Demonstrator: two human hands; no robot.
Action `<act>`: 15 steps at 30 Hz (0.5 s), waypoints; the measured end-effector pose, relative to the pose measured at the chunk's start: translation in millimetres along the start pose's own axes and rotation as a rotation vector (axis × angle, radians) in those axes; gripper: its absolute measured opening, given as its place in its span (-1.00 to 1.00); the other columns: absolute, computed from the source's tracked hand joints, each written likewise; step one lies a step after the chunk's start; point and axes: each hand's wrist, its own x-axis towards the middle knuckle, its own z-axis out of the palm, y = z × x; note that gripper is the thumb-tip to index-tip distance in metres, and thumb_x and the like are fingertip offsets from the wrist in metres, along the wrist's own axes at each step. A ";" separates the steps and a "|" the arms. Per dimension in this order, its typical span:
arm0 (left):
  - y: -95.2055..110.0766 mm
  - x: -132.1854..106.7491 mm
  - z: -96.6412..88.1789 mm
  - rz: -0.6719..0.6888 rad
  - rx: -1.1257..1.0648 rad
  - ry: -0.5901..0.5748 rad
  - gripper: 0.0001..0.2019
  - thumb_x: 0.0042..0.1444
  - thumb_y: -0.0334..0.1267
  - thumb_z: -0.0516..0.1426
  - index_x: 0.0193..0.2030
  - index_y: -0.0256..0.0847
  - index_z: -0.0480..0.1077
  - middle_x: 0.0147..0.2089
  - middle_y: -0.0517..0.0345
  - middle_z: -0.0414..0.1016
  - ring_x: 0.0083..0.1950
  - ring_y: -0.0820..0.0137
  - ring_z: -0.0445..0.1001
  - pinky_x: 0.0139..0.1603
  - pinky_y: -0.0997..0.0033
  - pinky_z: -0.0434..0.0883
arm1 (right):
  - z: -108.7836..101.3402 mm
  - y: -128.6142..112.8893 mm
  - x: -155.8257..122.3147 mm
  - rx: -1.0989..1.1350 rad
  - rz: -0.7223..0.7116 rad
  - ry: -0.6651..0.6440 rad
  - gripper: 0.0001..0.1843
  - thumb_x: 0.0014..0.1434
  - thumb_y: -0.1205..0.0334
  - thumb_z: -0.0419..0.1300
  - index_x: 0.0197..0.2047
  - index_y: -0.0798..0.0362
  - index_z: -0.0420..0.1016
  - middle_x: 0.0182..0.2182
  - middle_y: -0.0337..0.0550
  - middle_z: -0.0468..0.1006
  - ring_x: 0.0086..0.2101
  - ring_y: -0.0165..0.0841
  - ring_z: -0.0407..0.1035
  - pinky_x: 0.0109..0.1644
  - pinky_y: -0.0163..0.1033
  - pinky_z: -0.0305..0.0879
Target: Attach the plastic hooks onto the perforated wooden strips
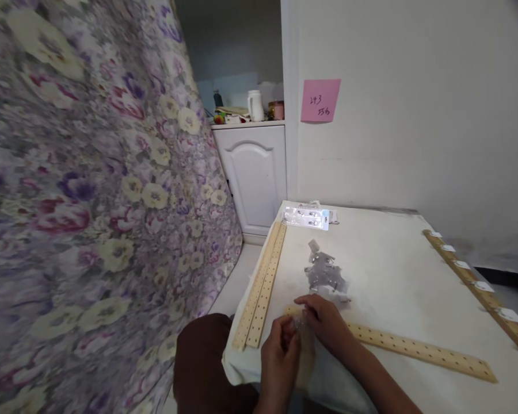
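Low over the near part of the table, my left hand (280, 352) is closed with its fingertips on a small clear plastic bag (301, 322). My right hand (327, 323) reaches in from the other side, thumb and fingers bent together at the bag's edge. What the bag contains is too blurred to make out. Beneath my right forearm lies a pale wooden strip (418, 347) with rows of holes, partly covered by my hands. Just beyond my fingers is a loose pile of small clear packets (326, 275) with shiny metal bits inside.
Two more perforated wooden strips (263, 287) lie along the table's left edge. Clear retail packs (306, 218) rest at the far edge. On the right, another strip (470, 279) carries several white pieces. A floral curtain (112, 172) hangs left; a white cabinet (256, 172) stands behind.
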 end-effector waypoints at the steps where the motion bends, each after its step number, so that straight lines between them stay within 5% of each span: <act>1: -1.0 2.4 -0.1 0.011 0.041 0.014 -0.75 0.04 -0.24 0.11 -0.11 -0.17 0.39 -0.38 0.21 0.47 -0.36 0.37 0.43 -0.30 0.42 0.36 | 3.6 2.0 4.3 -0.020 -0.004 0.001 -0.62 0.10 0.40 -0.02 -0.08 0.08 0.51 -0.20 -0.06 0.56 -0.16 -0.27 0.42 -0.02 -0.14 0.27; 15: -8.3 22.9 -1.0 0.077 0.247 0.021 -0.82 0.13 -0.30 -0.01 -0.16 -0.16 0.36 -0.37 0.20 0.43 -0.34 0.36 0.42 -0.28 0.41 0.30 | 33.9 23.3 26.0 -0.142 0.003 -0.015 -0.61 0.12 0.43 -0.03 -0.07 0.07 0.51 -0.27 -0.07 0.48 -0.20 -0.30 0.40 -0.06 -0.21 0.29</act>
